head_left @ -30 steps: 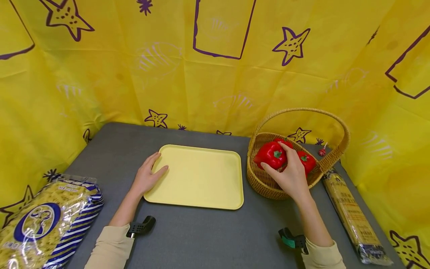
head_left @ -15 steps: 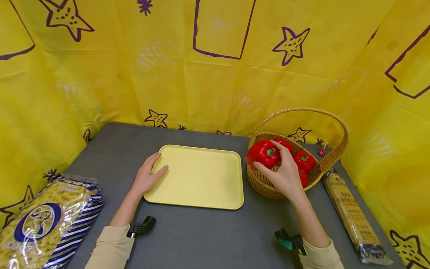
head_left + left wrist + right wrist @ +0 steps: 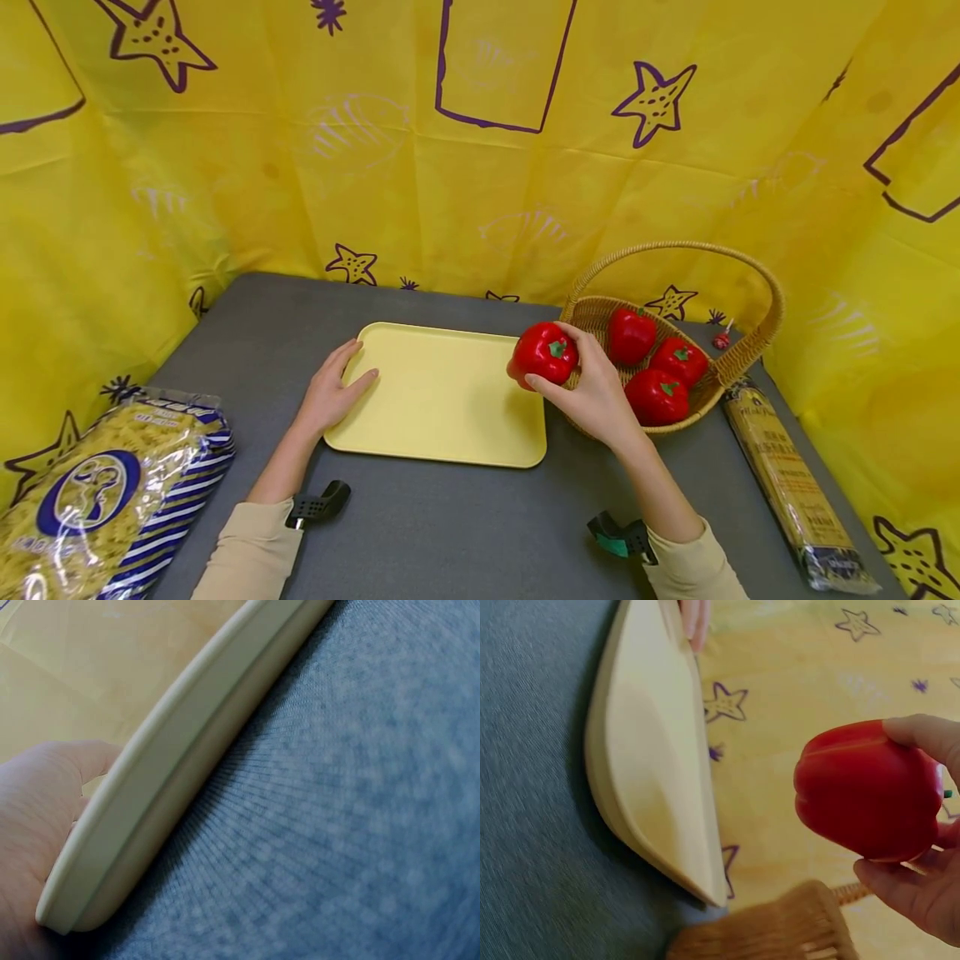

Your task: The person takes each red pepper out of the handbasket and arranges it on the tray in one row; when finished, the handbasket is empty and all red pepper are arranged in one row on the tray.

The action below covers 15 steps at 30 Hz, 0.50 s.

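A glossy red bell pepper (image 3: 542, 357) with a green stem is held in my right hand (image 3: 596, 396), thumb and fingers on opposite sides of it. In the right wrist view this bell pepper (image 3: 870, 791) hangs in the air, clear of the tray. Below it lies the pale yellow rectangular tray (image 3: 435, 400), its right end overlapped by the pepper in the head view. My left hand (image 3: 333, 396) rests on the tray's left edge, thumb reaching over the inside and fingers relaxed along the side. The tray's rim (image 3: 165, 750) hides part of that hand in the left wrist view.
A wicker basket (image 3: 716, 408) with a tall arched handle stands right of the tray, holding several red bell peppers (image 3: 657, 397). Packaged spaghetti (image 3: 795, 483) lies farther right, near a small red lollipop (image 3: 722, 339). A large pasta bag (image 3: 112, 500) sits at left. Yellow curtain surrounds the table.
My right hand has lifted the bell pepper out of the basket and carried it left to the tray's right end. More peppers in the basket now show. The left hand stays on the tray.
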Tool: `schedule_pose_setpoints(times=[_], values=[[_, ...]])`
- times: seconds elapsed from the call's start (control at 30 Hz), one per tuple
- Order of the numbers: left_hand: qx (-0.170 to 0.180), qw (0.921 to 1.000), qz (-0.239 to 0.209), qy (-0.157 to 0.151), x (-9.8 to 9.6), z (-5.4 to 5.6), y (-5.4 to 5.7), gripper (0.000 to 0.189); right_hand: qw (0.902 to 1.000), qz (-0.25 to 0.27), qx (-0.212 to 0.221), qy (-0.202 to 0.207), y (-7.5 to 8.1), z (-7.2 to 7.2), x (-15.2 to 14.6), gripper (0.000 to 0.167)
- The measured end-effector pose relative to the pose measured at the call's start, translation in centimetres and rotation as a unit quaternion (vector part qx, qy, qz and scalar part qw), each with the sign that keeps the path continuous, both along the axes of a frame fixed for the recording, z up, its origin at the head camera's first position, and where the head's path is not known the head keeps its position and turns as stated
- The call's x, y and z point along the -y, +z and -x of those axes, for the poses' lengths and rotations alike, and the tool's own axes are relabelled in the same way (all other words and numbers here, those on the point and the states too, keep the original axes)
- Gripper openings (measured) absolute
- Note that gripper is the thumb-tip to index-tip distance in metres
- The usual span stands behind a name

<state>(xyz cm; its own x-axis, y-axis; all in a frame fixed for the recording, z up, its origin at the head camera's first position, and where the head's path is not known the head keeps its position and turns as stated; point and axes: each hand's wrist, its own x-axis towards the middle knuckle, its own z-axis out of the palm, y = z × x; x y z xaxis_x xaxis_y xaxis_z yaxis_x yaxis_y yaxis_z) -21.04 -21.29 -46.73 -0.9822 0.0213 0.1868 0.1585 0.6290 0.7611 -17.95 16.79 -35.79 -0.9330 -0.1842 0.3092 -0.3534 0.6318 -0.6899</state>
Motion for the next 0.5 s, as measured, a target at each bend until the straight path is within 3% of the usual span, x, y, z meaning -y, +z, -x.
schedule_pose_setpoints(times=[0.5], values=[[0.006, 1.0000, 0.004, 0.005, 0.0, 0.0, 0.2, 0.068, 0.9982, -0.015, 0.030, 0.051, -2.8, 1.3, 3.9, 0.077]])
